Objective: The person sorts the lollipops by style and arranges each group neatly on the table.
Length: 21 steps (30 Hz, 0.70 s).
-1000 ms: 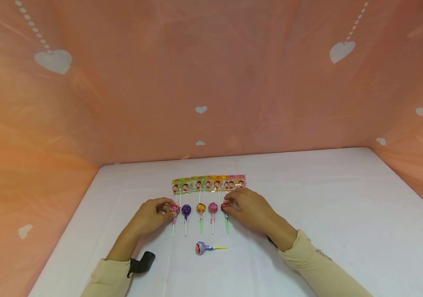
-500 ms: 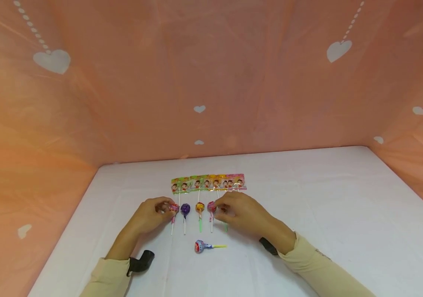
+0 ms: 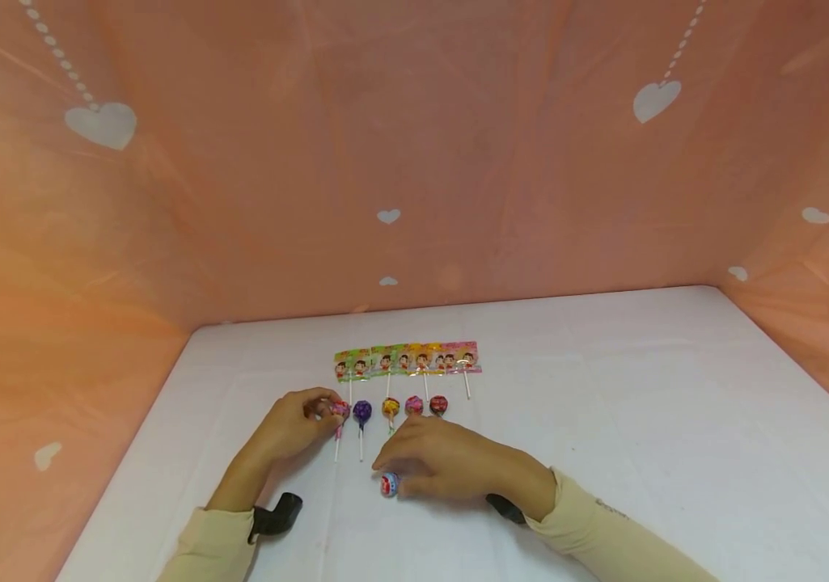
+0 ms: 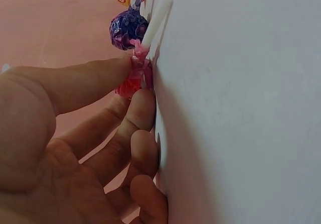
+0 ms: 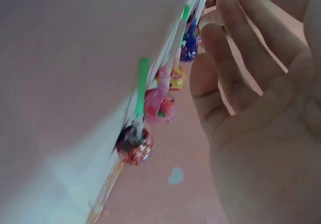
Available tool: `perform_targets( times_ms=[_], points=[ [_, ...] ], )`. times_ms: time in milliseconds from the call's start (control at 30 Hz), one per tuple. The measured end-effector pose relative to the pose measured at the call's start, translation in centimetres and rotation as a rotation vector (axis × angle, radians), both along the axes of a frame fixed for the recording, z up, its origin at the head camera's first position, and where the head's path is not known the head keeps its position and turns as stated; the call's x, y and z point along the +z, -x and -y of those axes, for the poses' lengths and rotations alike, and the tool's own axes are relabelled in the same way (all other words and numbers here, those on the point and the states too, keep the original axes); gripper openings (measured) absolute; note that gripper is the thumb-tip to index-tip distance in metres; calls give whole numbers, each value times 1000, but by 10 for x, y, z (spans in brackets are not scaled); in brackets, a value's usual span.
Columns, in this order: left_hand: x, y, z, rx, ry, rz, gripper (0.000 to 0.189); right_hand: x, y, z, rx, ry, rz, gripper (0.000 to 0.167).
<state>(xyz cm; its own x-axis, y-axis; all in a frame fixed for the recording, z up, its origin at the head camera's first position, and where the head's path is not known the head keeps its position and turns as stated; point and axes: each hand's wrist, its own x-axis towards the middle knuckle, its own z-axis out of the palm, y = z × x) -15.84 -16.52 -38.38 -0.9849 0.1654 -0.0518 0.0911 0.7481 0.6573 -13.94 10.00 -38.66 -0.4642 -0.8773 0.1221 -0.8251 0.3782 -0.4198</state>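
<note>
My left hand (image 3: 302, 426) pinches the round head of a pink-wrapped lollipop (image 4: 141, 73) between thumb and fingertips, at the left end of a row on the white table. Beside it lies a purple lollipop (image 3: 362, 411). A yellow one (image 3: 391, 406), a pink one (image 3: 414, 404) and a dark red one (image 3: 439, 405) continue the row. In front of them my right hand (image 3: 450, 461) spreads thumb and fingers over a blue and red lollipop (image 3: 389, 485), hiding its stick; whether they touch it I cannot tell. The right wrist view shows loosely bent fingers.
Behind the row, several flat lollipops in green, orange and pink packets (image 3: 421, 358) lie side by side, sticks toward me. White cloth covers the table (image 3: 603, 388). An orange curtain (image 3: 414, 162) with pale hearts closes off the back and sides.
My right hand has left the dark red lollipop at the row's right end and come left and nearer, to the blue and red lollipop. My left hand stays on its pink lollipop.
</note>
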Motion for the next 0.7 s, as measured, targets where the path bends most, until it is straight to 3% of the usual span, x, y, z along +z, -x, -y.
perform_targets(
  times_ms=[200,700],
  points=[
    [-2,0,0,0,-1,2,23,-3,-2,2,58,-17,-3,26],
    [-1,0,0,2,18,9,25,0,-3,0,-31,-70,23,23]
  ],
)
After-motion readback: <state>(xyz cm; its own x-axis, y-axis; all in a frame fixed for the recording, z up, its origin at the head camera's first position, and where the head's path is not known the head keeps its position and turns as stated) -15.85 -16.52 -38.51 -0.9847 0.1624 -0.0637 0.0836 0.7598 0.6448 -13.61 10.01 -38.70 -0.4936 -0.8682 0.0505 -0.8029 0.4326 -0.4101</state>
